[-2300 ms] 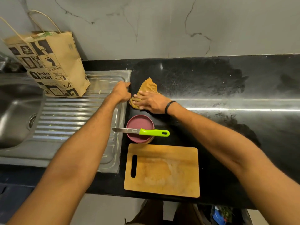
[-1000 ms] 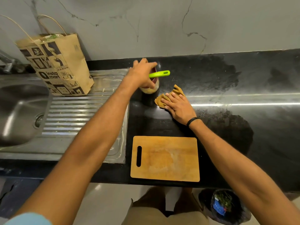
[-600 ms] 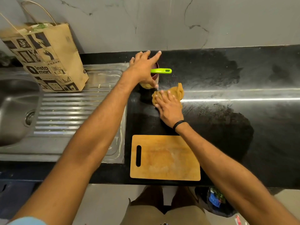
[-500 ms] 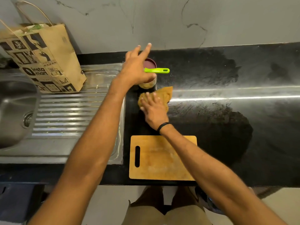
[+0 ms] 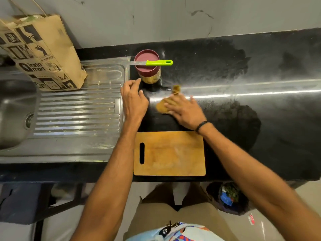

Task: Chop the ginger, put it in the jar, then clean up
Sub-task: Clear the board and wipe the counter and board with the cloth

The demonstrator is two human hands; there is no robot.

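Observation:
A jar (image 5: 149, 72) with a maroon lid stands at the back of the black counter (image 5: 243, 70). A green-handled knife (image 5: 152, 62) lies across its lid. My left hand (image 5: 133, 100) hovers just in front of the jar with loosely curled fingers and holds nothing. With flat fingers, my right hand (image 5: 185, 111) presses a brown cloth (image 5: 165, 104) onto the counter. A bare wooden cutting board (image 5: 169, 153) lies near the front edge.
A steel sink with a ribbed drainboard (image 5: 78, 112) fills the left side. A printed paper bag (image 5: 41, 53) stands at its back. A dark bin with waste (image 5: 227, 197) sits on the floor below the counter's front edge.
My left hand moved the jar with the knife to the back of the counter, let go and drew back toward me. My right hand kept wiping the counter with the cloth.

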